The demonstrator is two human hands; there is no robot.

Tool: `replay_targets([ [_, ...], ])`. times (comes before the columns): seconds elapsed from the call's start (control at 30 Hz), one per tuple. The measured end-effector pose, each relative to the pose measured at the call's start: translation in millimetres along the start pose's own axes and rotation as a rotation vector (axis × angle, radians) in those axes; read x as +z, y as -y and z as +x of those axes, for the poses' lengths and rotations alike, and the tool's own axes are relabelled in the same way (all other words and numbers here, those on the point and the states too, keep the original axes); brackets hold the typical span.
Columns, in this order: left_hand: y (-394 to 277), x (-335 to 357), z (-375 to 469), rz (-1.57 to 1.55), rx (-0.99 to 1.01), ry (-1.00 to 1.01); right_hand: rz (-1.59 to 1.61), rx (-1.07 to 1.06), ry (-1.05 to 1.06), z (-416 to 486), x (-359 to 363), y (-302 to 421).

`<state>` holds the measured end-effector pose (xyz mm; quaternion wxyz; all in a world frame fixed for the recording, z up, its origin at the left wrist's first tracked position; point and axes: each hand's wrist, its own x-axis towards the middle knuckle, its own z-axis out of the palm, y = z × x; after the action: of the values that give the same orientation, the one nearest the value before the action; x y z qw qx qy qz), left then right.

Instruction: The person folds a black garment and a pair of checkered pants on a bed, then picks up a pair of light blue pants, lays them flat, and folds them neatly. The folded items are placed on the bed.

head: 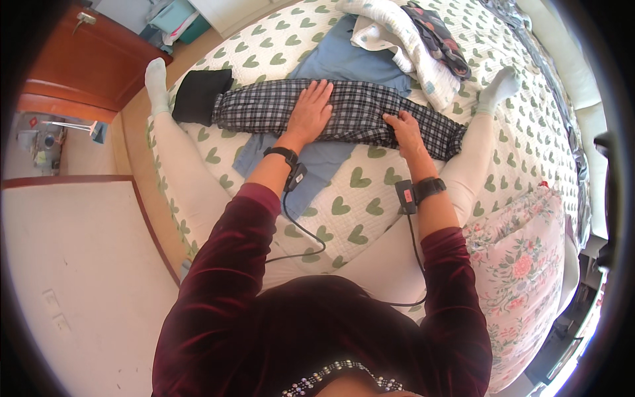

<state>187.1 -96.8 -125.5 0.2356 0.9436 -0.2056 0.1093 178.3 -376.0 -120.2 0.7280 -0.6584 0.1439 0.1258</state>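
Black-and-white plaid trousers (354,111), with a black waistband (202,97) at the left end, lie folded lengthwise across the bed in front of me. My left hand (311,111) rests flat on the middle of the plaid cloth, palm down, holding nothing. Farther right, my right hand (408,133) touches the cloth near its lower edge, thumb out and fingers bent. Whether it pinches any fabric is hidden. Beneath the trousers lies a blue garment (342,54), showing above and below them.
The bed has a quilted cover with green hearts (359,177). Beyond the trousers lie a white patterned cloth (426,64) and a dark patterned garment (439,39). My outstretched legs flank the clothes. A floral pillow (521,268) is at right; a brown door (89,59) stands at left. Cables hang from both wrist straps.
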Motion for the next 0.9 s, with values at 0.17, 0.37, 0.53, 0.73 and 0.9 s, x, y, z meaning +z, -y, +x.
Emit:
replay_targets([
  [0.17,0,-1,0,-0.002,0.007,-0.01,0.0,-0.016,-0.031,6,-1,-8],
  [0.37,1,1,0,0.014,0.01,-0.027,0.014,-0.025,-0.005,5,-2,-9],
  [0.53,-1,1,0,0.037,-0.004,-0.025,0.005,-0.007,-0.012,2,0,-5],
  [0.73,-1,0,0,0.031,0.007,-0.035,-0.035,-0.047,-0.015,-5,4,2],
  [0.9,0,2,0,0.058,-0.009,-0.022,-0.076,-0.014,-0.141,-12,-5,13],
])
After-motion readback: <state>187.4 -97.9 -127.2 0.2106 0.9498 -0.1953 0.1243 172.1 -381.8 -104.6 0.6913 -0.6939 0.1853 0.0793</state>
